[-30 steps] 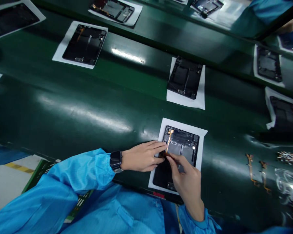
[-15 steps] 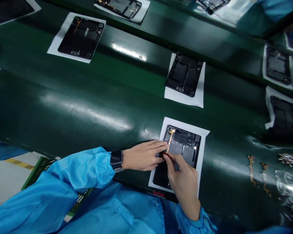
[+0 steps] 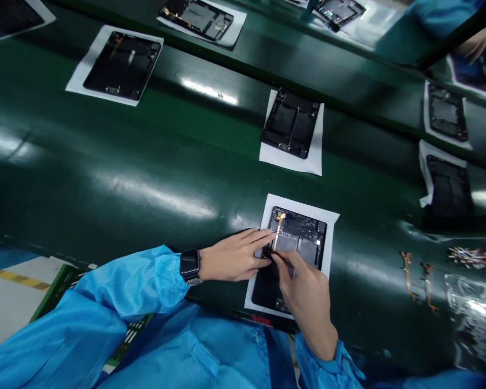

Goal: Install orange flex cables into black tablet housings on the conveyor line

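In front of me an opened tablet (image 3: 263, 289) with a black frame lies on a white sheet (image 3: 332, 237). An orange-gold flex cable (image 3: 278, 232) runs along its left part. My left hand (image 3: 238, 256) reaches in from the left with fingers stretched out, the index fingertip at the cable and the thumb near the tablet's left edge. My right hand (image 3: 305, 283) is closed in a pinch over the middle of the tablet. Between its thumb and index finger is the dark reddish-brown lower end of the cable. The fingertips partly hide that end.
More opened tablets (image 3: 294, 124) lie on white sheets across the green bench (image 3: 166, 140). To the right are two loose flex cables (image 3: 406, 275), a pile of small thin parts (image 3: 472, 258) and clear plastic packaging (image 3: 470, 308). Another person's hand (image 3: 476, 46) shows at the upper right.
The view has shifted slightly, so the bench items sit further left. Both hands stay at the same spot on the tablet. Another person's hand has come into view at the upper right.
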Action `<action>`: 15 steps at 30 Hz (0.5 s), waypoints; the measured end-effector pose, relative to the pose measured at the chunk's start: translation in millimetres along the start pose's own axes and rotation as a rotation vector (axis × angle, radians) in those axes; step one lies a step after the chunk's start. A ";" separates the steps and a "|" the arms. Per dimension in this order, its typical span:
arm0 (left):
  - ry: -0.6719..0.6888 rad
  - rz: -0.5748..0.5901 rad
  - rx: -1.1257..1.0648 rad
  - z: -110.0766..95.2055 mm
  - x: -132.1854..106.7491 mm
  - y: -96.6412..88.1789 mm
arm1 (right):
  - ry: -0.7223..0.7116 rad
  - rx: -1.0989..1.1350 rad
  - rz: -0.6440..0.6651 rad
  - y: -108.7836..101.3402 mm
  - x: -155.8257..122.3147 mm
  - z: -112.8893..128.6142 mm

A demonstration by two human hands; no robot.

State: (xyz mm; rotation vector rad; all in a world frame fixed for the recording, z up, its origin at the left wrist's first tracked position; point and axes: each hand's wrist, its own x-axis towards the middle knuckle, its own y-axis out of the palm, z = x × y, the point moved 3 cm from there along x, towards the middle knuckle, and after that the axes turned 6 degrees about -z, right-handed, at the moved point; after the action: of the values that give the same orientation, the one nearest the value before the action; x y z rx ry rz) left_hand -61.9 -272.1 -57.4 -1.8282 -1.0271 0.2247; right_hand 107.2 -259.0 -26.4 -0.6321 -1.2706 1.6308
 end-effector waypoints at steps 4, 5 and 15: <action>0.002 0.035 0.026 0.3 -0.1 -0.7 | -0.026 -0.038 -0.023 1.7 0.8 7.9; 0.004 0.040 0.034 0.2 -0.3 -0.8 | -0.023 -0.042 -0.022 1.8 0.6 8.9; -0.007 0.068 0.012 1.5 1.3 2.4 | -0.005 0.025 -0.066 13.4 -2.2 16.2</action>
State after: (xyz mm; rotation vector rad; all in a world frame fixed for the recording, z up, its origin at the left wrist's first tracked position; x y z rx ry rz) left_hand -60.7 -270.5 -59.8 -1.8542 -0.9670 0.2777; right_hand 89.9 -268.5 -33.9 -0.5651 -1.2596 1.5924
